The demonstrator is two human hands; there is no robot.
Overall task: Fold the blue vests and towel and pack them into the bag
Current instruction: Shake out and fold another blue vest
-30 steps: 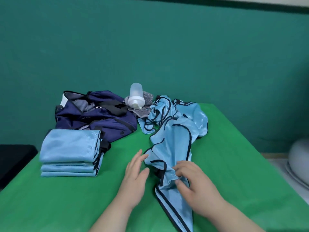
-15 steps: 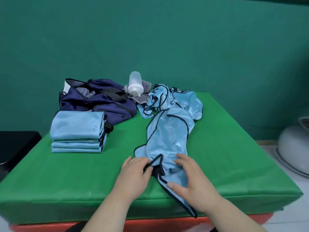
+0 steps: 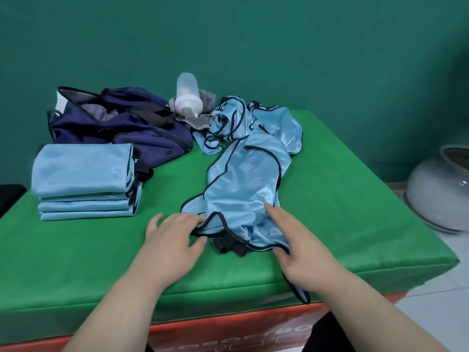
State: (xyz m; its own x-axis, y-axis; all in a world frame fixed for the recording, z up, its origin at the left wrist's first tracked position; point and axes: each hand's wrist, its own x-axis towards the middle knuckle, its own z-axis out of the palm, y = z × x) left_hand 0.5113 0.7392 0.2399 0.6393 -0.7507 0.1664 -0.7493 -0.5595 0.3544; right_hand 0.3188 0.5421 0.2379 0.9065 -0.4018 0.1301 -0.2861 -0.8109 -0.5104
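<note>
Green fabric covers the surface [image 3: 330, 224], where a loose blue vest [image 3: 243, 184] lies rumpled in the middle, its near end hanging over the front edge. Of the two hands, the left hand [image 3: 172, 240] lies flat with relaxed fingers, tips touching the vest's black-trimmed hem. The right hand [image 3: 302, 247] rests spread on the vest's near end. Folded vests [image 3: 81, 171] are stacked at left, just in front of the navy bag [image 3: 121, 125].

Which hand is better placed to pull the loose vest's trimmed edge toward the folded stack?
Likely left hand: fingertips touch that edge, nearest the stack; right hand rests on the vest.
</note>
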